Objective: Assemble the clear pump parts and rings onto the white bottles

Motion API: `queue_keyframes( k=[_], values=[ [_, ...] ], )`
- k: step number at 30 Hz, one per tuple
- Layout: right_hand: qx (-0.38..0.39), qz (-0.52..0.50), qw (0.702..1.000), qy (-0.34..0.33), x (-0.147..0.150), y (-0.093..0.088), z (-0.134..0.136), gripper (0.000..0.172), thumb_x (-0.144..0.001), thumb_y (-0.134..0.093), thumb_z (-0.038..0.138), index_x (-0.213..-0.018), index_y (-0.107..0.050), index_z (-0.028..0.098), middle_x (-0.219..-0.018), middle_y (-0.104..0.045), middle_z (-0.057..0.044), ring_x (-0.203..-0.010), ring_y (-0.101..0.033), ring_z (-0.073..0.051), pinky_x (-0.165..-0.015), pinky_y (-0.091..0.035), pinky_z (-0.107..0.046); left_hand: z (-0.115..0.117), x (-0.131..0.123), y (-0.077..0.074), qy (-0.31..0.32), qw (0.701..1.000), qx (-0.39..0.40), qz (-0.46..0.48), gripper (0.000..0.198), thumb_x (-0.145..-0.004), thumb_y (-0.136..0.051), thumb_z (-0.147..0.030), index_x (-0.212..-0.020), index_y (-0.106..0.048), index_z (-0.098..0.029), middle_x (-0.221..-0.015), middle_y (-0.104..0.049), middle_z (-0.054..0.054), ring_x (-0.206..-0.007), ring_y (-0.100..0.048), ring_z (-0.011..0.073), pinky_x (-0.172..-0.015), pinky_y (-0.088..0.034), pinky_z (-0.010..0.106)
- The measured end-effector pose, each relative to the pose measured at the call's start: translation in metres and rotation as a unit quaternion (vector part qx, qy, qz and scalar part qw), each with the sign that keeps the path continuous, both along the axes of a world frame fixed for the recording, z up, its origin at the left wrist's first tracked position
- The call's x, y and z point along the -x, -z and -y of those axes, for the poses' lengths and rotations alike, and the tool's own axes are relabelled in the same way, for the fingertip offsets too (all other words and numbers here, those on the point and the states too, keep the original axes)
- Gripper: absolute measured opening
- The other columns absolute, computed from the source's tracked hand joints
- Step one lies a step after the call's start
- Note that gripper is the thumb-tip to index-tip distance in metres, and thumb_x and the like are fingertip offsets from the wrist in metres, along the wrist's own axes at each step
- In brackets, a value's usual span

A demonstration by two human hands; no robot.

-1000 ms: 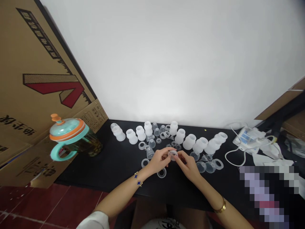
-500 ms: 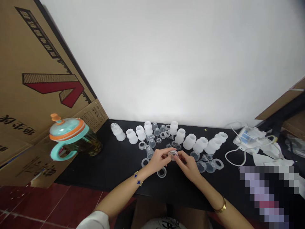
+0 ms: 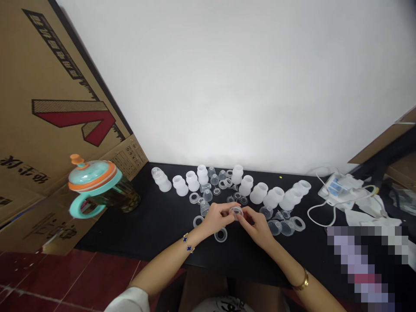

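Note:
Both my hands meet over the black table (image 3: pixel 156 225), pinching one small clear plastic ring part (image 3: pixel 236 211) between them. My left hand (image 3: pixel 217 219) grips its left side with curled fingers. My right hand (image 3: pixel 256 225) holds its right side with thumb and fingertips. A clear ring (image 3: pixel 220 235) lies on the table just below my left hand. Another ring (image 3: pixel 198 222) lies to its left. Small clear cups (image 3: pixel 274 227) sit right of my right hand.
A row of white translucent bottle-like pieces (image 3: pixel 260 193) lines the table's back by the white wall. A teal and orange lidded jug (image 3: pixel 97 187) stands at the left before cardboard boxes (image 3: pixel 48 112). A white device with cables (image 3: pixel 338 190) lies at the right.

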State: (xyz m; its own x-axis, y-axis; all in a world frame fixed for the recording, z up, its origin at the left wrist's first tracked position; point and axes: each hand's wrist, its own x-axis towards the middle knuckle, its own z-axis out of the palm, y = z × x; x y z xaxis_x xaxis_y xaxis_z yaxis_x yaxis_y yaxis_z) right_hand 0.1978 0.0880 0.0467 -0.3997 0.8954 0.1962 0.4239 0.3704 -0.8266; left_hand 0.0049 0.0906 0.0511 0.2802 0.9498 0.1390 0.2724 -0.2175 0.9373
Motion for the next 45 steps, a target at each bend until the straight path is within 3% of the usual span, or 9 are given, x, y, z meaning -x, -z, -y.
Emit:
queue_keyframes(
  k=[21, 27, 34, 40, 45],
  values=[
    [-0.007, 0.006, 1.000, -0.006, 0.0024, 0.0000, 0.0002, 0.027, -0.097, -0.052, 0.042, -0.088, -0.064, 0.020, -0.066, -0.057, 0.002, -0.058, -0.050, -0.013, -0.054, -0.036, -0.024, -0.0002, 0.0018, -0.0015, 0.005, 1.000, -0.008, -0.006, 0.033, -0.079, -0.056, -0.018, -0.104, -0.078, -0.018, -0.056, -0.049, -0.005, -0.049, -0.031, 0.0067, -0.048, -0.024, 0.019],
    [-0.013, 0.010, 1.000, -0.005, 0.0022, 0.0007, -0.0003, 0.027, -0.097, -0.053, 0.042, -0.088, -0.064, 0.020, -0.067, -0.058, 0.002, -0.058, -0.051, -0.013, -0.055, -0.037, -0.024, 0.0010, 0.0026, -0.0064, 0.010, 0.999, -0.033, -0.031, 0.034, -0.082, -0.053, -0.017, -0.105, -0.078, -0.019, -0.058, -0.055, -0.004, -0.048, -0.036, 0.0072, -0.049, -0.028, 0.019],
    [-0.016, 0.025, 1.000, -0.010, 0.0029, -0.0014, -0.0002, 0.028, -0.097, -0.052, 0.040, -0.083, -0.065, 0.020, -0.065, -0.058, 0.002, -0.057, -0.051, -0.013, -0.055, -0.035, -0.024, -0.0006, 0.0023, -0.0006, 0.016, 1.000, -0.009, -0.020, 0.036, -0.084, -0.054, -0.018, -0.115, -0.073, -0.018, -0.065, -0.067, -0.001, -0.049, -0.048, 0.0094, -0.049, -0.034, 0.019],
    [-0.005, 0.028, 1.000, 0.006, 0.0027, -0.0009, -0.0017, 0.031, -0.098, -0.050, 0.043, -0.081, -0.062, 0.019, -0.064, -0.056, 0.003, -0.056, -0.050, -0.013, -0.054, -0.033, -0.024, 0.0018, 0.0004, -0.0056, 0.016, 0.999, 0.009, 0.028, 0.027, -0.093, -0.055, -0.034, -0.111, -0.063, -0.016, -0.062, -0.064, -0.002, -0.047, -0.050, 0.0095, -0.047, -0.035, 0.019],
    [0.005, 0.025, 1.000, 0.009, 0.0032, -0.0014, -0.0022, 0.030, -0.100, -0.048, 0.045, -0.092, -0.063, 0.020, -0.067, -0.060, 0.002, -0.057, -0.052, -0.014, -0.054, -0.034, -0.025, 0.0013, 0.0005, -0.0072, 0.008, 1.000, 0.013, 0.019, 0.033, -0.094, -0.055, -0.045, -0.107, -0.064, -0.016, -0.065, -0.065, -0.001, -0.048, -0.052, 0.0096, -0.047, -0.037, 0.019]
  ],
)
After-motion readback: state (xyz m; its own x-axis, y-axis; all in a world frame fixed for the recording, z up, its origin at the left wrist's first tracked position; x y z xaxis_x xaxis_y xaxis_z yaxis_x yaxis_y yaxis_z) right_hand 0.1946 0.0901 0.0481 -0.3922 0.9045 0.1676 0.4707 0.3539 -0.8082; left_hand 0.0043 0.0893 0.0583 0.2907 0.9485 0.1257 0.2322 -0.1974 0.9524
